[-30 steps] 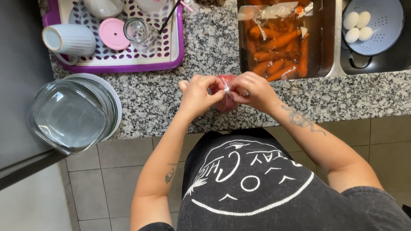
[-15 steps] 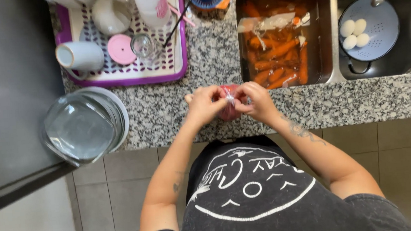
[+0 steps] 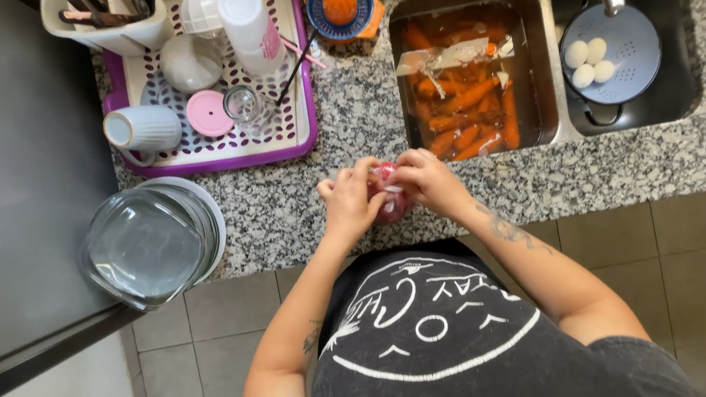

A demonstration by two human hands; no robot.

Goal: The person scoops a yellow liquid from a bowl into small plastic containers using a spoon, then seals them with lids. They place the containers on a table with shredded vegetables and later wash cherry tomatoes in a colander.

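Both of my hands meet over the front of the speckled granite counter (image 3: 346,114). My left hand (image 3: 347,204) and my right hand (image 3: 426,178) grip a small red object wrapped in clear plastic (image 3: 389,197) between them. The fingers of both hands pinch at its top. Most of the red object is hidden by my fingers, so its kind is unclear.
A purple-rimmed drying rack (image 3: 296,135) with cups and a glass sits at the back left. Stacked glass bowls (image 3: 148,242) stand at the counter's left edge. A sink basin (image 3: 398,16) holds carrots in water. A colander with three eggs (image 3: 612,48) sits in the right basin.
My hands stay together on the red object while the fingers shift slightly at its top. The view has tilted a little, showing more of the rack.
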